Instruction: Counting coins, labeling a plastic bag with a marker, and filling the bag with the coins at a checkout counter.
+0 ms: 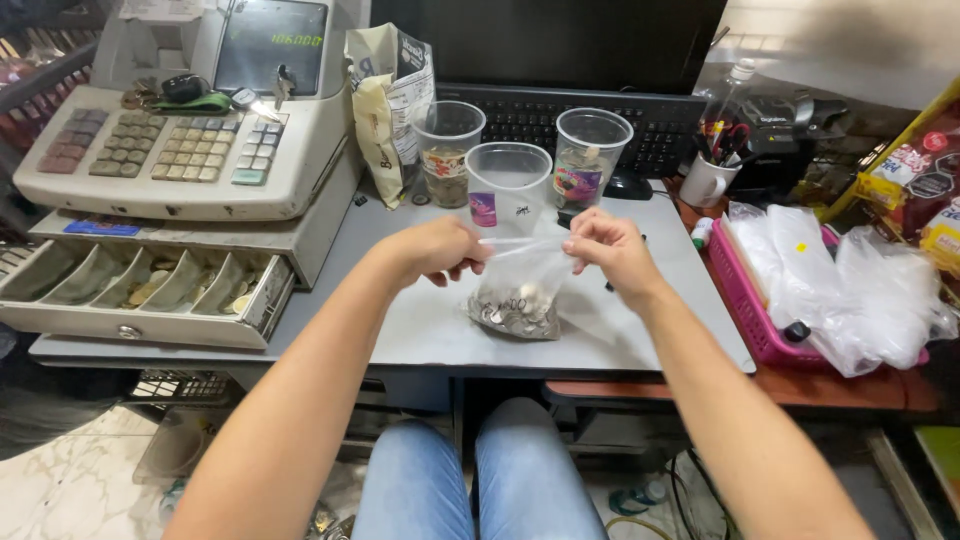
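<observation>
Head cam: clear plastic bag (520, 285), prob. coins inside, top pinched btwn hands.

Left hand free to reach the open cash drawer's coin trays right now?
Probably not yet: the left hand and right hand both pinch the clear coin bag. The path to the cash drawer itself looks unobstructed.

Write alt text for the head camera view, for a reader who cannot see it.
Two bare hands, left hand and right hand, hold the top of a clear plastic bag of coins resting on a grey desk. Behind it stand three clear plastic cups; at left, a cash register with its coin drawer open.
</observation>
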